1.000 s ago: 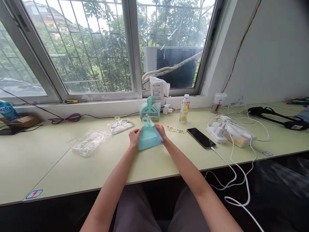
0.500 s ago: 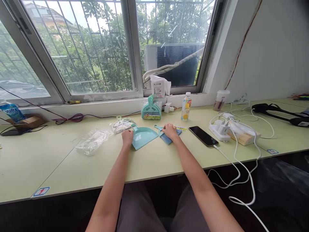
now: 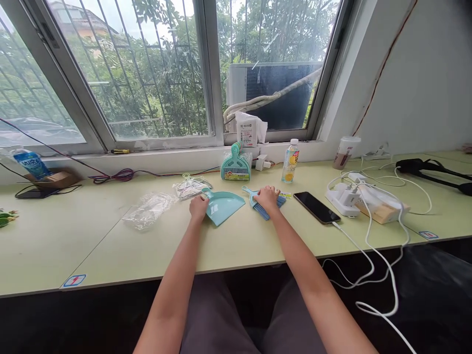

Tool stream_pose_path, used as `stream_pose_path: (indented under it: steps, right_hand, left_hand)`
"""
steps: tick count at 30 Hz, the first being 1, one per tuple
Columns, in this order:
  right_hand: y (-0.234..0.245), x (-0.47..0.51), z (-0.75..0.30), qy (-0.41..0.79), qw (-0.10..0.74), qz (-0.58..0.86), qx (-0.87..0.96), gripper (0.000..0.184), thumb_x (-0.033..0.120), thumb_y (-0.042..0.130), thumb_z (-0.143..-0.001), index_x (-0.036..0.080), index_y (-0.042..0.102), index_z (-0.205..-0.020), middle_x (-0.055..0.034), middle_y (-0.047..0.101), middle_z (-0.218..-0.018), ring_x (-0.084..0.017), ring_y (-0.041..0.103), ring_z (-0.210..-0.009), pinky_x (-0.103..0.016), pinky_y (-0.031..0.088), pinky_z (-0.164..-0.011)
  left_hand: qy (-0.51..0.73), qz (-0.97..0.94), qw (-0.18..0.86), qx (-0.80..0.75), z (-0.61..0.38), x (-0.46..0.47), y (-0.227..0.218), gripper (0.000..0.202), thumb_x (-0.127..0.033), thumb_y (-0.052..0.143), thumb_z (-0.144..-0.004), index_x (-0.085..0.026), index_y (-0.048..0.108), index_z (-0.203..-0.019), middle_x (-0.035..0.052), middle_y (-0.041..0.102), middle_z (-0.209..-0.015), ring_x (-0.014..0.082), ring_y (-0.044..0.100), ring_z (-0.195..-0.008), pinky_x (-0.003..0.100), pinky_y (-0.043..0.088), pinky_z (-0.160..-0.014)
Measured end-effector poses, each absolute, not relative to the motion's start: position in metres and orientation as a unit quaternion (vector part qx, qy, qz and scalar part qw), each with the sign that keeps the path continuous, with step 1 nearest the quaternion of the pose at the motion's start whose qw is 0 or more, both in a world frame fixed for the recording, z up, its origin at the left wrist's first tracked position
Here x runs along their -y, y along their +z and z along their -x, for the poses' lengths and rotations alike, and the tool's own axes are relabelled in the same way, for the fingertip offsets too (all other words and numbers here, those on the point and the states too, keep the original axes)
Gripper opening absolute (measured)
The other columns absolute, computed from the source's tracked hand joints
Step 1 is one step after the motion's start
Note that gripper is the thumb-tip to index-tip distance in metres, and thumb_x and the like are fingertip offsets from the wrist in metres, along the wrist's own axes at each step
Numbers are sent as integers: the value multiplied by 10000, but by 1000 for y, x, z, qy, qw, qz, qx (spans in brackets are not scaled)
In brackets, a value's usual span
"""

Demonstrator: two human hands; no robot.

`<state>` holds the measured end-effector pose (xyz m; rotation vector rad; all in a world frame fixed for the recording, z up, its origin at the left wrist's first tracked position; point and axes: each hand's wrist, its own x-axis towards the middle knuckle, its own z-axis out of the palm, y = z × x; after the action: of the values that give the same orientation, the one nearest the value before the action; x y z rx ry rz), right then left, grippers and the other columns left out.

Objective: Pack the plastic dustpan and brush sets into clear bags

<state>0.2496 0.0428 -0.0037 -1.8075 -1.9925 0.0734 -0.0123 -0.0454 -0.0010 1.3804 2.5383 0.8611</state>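
A small teal dustpan (image 3: 224,207) lies flat on the pale green desk (image 3: 236,243). My left hand (image 3: 198,207) rests at the dustpan's left edge by its handle, fingers curled on it. A small blue hand brush (image 3: 262,206) lies just right of the dustpan. My right hand (image 3: 267,197) lies on top of the brush, fingers bent over it and hiding most of it. A yellow paper label (image 3: 285,195) peeks out beside that hand.
A packaged stack of teal dustpan sets (image 3: 236,167) stands behind. Clear plastic bags (image 3: 149,216) lie to the left, a drink bottle (image 3: 290,167) and black phone (image 3: 316,207) to the right. A white power strip (image 3: 346,200) with trailing cables sits further right.
A second ago both hands held the dustpan and brush together above the desk. They have come apart: the dustpan now lies at my left hand, the brush under my right.
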Motion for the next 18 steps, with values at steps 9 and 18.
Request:
stream_pose_path:
  steps: [9,18]
  right_hand:
    - [4,-24,-226,66,280,555,781,180,413,698,-766,260,760,-837,-62,648,-1122,-264,490,-1154,-459,249,-1045]
    - [-2,-16,-217,105,255,481,832,178,442,692,-816,303,775,-888,-22,651,-1165,-239,493,-1175,-427,255,-1061]
  left_hand:
    - [209,-632,57,-744,-44,57,-2,343,-380,464,-930,-193,636,-699,91,685,-862,238,643,-894,305,444,-777]
    - [270,-753,-125,-587,-28,58,-4,494,-77,612,-756,-242,586,-1221,104,439,-1453,298,385,-1336,449,318,-1092]
